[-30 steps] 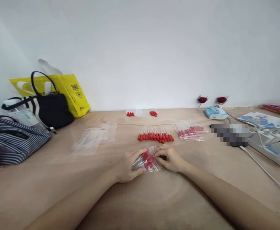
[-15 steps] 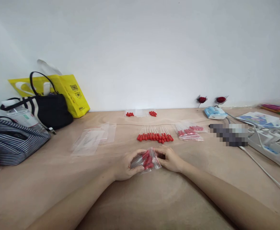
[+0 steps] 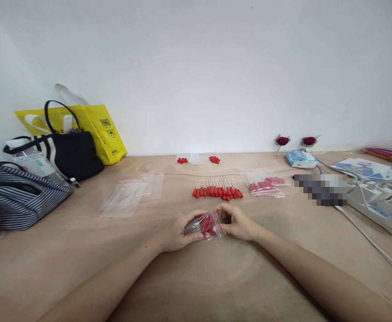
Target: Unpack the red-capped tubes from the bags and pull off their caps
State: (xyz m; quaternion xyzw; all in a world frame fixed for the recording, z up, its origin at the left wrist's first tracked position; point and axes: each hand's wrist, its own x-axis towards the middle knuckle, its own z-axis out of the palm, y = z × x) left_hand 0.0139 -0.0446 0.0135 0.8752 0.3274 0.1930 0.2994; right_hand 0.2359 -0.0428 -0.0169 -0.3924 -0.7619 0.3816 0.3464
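Note:
A small clear zip bag [image 3: 206, 224] filled with red-capped droppers lies on the tan table [image 3: 196, 277] between both hands. My left hand [image 3: 176, 233] curls round its left end, fingers closed on the plastic. My right hand [image 3: 238, 222] pinches the bag's right edge with thumb and fingers. Just beyond the hands, a row of loose red-capped droppers [image 3: 217, 189] lies side by side. To its right sit filled bags of droppers [image 3: 265, 184]. Empty clear bags [image 3: 132, 192] lie to the left.
A striped bag [image 3: 18, 194], a black handbag [image 3: 73, 152] and a yellow shopping bag [image 3: 97, 129] stand at the left. Small red caps [image 3: 214, 158] lie near the wall. A power strip with white cables [image 3: 377, 201], papers [image 3: 364, 167] and a blue pack [image 3: 301, 157] fill the right.
Both hands have pressed the bag together, so it looks narrower and more bunched than a second ago. Everything else on the table has stayed put.

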